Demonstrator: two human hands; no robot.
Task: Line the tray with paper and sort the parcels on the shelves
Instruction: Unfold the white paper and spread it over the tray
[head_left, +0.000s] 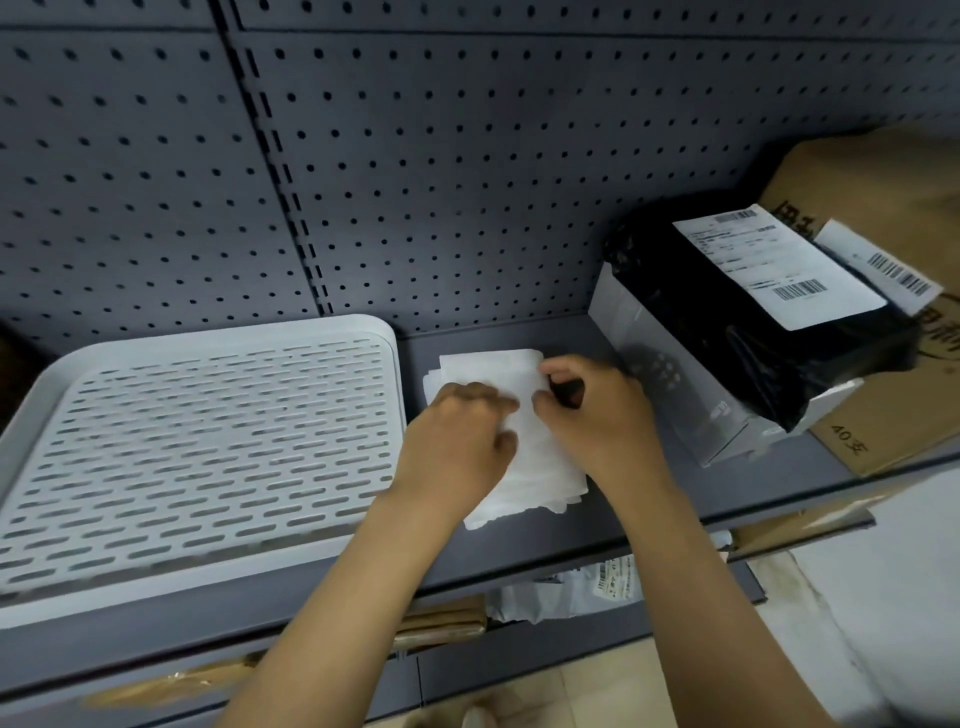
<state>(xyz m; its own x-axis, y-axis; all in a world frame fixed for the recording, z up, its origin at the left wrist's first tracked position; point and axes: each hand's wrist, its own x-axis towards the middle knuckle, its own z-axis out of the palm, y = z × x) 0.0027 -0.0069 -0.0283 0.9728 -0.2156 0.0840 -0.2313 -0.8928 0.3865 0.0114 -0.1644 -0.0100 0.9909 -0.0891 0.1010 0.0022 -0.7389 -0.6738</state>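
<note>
A white slotted tray (197, 441) lies on the grey shelf at the left with nothing in it. Right of it sits a small stack of white paper sheets (524, 447). My left hand (457, 436) presses flat on the stack's left side. At the stack's right edge, my right hand (592, 410) pinches the top sheet between thumb and fingers. A black plastic parcel (727, 317) with a white shipping label lies on a white box (670, 384) at the right of the shelf.
A brown cardboard box (883, 208) stands at the far right behind the black parcel. The grey pegboard wall (415, 156) backs the shelf. On the lower shelf lie a grey bagged parcel (566, 592) and brown wrapped packets (441, 623).
</note>
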